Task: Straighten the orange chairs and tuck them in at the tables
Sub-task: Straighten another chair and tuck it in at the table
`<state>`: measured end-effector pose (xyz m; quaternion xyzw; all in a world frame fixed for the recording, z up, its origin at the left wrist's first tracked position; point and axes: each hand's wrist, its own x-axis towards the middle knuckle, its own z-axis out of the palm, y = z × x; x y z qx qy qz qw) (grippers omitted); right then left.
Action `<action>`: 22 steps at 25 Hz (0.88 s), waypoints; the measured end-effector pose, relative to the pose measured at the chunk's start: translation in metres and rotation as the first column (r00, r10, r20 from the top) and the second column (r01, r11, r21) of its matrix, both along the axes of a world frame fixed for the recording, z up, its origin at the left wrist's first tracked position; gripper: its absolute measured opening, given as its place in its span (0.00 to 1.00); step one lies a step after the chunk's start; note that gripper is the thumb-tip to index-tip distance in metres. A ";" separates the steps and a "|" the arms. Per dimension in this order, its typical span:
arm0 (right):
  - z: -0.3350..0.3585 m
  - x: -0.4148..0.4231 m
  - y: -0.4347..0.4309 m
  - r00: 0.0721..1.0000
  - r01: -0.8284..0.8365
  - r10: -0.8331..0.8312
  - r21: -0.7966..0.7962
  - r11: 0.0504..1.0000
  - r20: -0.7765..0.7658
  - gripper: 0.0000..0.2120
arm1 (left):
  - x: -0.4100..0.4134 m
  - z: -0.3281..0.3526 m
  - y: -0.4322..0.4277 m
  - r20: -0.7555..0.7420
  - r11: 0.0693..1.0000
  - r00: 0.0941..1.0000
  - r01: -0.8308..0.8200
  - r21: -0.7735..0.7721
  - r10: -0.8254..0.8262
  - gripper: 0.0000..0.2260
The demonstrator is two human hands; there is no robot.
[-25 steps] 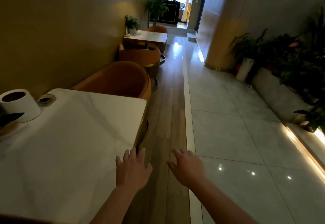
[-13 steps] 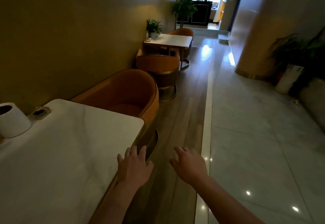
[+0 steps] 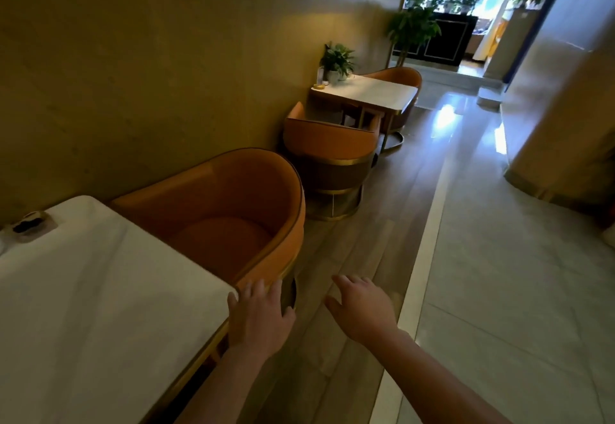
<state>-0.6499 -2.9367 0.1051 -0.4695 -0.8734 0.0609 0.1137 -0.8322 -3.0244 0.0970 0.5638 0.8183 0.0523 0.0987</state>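
Note:
An orange tub chair (image 3: 233, 204) stands at the far side of the near white marble table (image 3: 100, 290), its seat facing the table and partly under the edge. My left hand (image 3: 258, 315) hovers open by the table's corner, fingertips near the chair's armrest end. My right hand (image 3: 361, 307) is open over the wooden floor strip, holding nothing. A second orange chair (image 3: 327, 147) stands with its back to me at the far white table (image 3: 369, 92). A third orange chair (image 3: 404, 76) shows behind that table.
A wall runs along the left. A small dark holder (image 3: 31, 224) sits on the near table's far corner. A potted plant (image 3: 336, 61) stands on the far table. A glossy tiled aisle (image 3: 499, 274) lies to the right, with a curved pillar (image 3: 565, 117) beyond.
The view has moved forward and turned left, so the near chair's seat is now exposed. Both hands stay open and have drifted forward toward the chair. The paper roll has left view.

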 end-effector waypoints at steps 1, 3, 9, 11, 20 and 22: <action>-0.001 -0.005 0.030 1.000 -0.011 0.011 -0.011 1.000 0.004 0.22 | -0.003 -0.002 0.029 0.013 1.000 1.000 -0.017 0.000 0.017 0.29; -0.002 -0.015 0.086 0.999 -0.041 0.042 -0.030 0.999 0.011 0.23 | -0.009 -0.003 0.082 0.038 0.999 0.999 -0.032 -0.009 0.033 0.29; 0.009 -0.054 0.238 0.987 -0.161 0.161 -0.034 0.986 0.006 0.22 | -0.039 0.010 0.213 0.068 0.992 0.990 -0.117 -0.042 0.120 0.30; 0.007 -0.068 0.286 0.978 -0.210 0.210 -0.041 0.977 0.007 0.22 | -0.047 0.006 0.254 0.050 0.987 0.987 -0.154 -0.044 0.156 0.30; -0.015 -0.135 0.513 0.841 -0.529 0.539 -0.152 0.835 0.037 0.19 | -0.063 -0.028 0.429 0.009 0.867 0.870 -0.491 -0.089 0.493 0.33; -0.012 -0.152 0.548 0.799 -0.585 0.599 -0.165 0.794 0.049 0.18 | -0.066 -0.029 0.452 0.013 0.818 0.820 -0.570 -0.078 0.573 0.31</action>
